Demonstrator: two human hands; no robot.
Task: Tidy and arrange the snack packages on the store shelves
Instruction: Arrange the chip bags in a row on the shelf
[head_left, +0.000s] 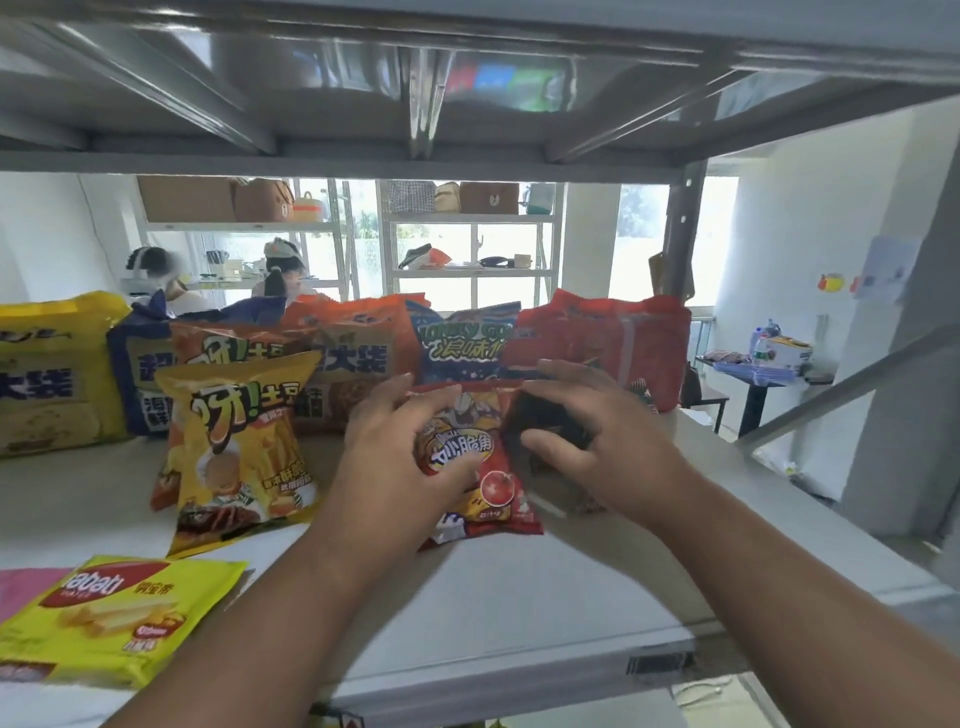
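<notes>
now both hands (498, 441) clamped on red snack bag (483, 467), upright on shelf (597, 587).

- Left forearm: bare, reaching up from lower left of the frame toward centre.
- Left hand (402, 444): fingers curled, thumb forward, gripping.
- Right forearm: bare, entering from lower right.
- Right hand (597, 431): centre-right, fingers curled, gripping.

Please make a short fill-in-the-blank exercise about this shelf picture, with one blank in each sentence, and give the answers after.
1. The left hand holds a red snack bag printed with a ____.
2. The right hand grips a ____-coloured packet.
3. The yellow wafer pack lies ____ on the shelf.
4. The fries bag stands to the ____ of both hands.

Answers: tomato; dark; flat; left
</notes>
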